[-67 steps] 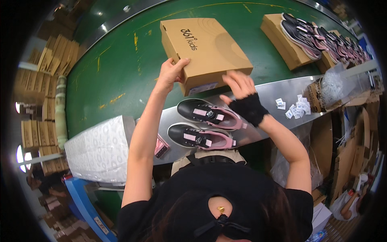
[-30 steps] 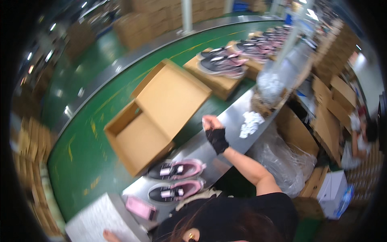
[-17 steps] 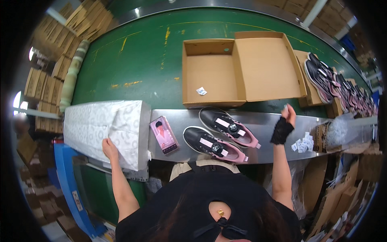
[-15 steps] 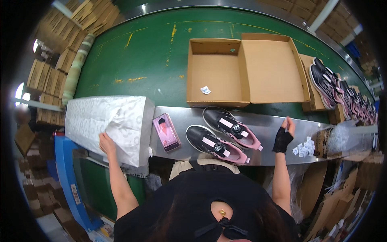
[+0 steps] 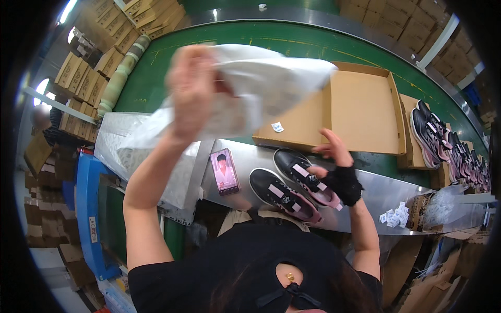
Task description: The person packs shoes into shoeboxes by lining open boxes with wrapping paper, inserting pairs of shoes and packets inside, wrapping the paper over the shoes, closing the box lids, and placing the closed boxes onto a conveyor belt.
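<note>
My left hand (image 5: 190, 91), blurred by motion, is closed on a sheet of white tissue paper (image 5: 284, 78) with faint grey print. Raised above the bench, the sheet spreads to the right and covers part of an opened cardboard shoebox (image 5: 365, 112). A small white sachet (image 5: 277, 127) shows inside the box. My right hand (image 5: 339, 175), in a black fingerless glove, is open over a pair of black-and-pink sneakers (image 5: 282, 195), fingers apart. Its thumb overlaps the farther shoe in view; whether it touches I cannot tell. A stack of printed tissue paper (image 5: 180, 182) lies at the left.
A phone with a lit screen (image 5: 224, 172) lies between the paper stack and the sneakers. Several white sachets (image 5: 395, 215) are heaped at right on the metal ledge (image 5: 376, 206). More sneakers (image 5: 430, 135) line the far right, beside the green belt (image 5: 156, 78). Cartons are piled at far left.
My left hand has lifted a tissue sheet off the stack and swung it up and right toward the box. My right hand has moved left, from beside the sachets to over the sneakers.
</note>
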The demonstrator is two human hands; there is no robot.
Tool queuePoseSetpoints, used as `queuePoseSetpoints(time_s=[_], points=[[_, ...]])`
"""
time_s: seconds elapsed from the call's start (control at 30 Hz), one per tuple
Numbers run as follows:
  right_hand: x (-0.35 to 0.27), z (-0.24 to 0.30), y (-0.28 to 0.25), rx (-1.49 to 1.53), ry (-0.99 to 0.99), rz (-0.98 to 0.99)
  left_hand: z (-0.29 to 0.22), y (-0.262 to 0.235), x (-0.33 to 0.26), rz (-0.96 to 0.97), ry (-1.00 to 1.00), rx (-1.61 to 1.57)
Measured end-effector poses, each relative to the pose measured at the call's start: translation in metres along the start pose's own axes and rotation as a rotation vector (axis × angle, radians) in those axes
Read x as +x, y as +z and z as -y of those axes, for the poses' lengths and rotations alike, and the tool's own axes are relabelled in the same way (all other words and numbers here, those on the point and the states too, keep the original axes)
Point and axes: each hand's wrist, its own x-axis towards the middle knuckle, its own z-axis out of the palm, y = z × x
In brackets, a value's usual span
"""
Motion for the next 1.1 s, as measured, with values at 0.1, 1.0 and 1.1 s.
queuePoseSetpoints(time_s=[0.1, 1.0, 1.1], points=[[0.039, 0.045, 0.016, 0.745, 0.1, -0.041, -0.002, 0.078, 0.004, 0.13, 0.025, -0.247], [-0.101, -0.156, -0.175, -0.747, 0.319, -1.133, 0.305, -0.024, -0.036, -0.145, -0.939, 0.276], [-0.079, -0.059, -0.073, -0.871, 0.124, -0.171, 0.296, 0.003, -0.054, -0.076, -0.995, -0.209]])
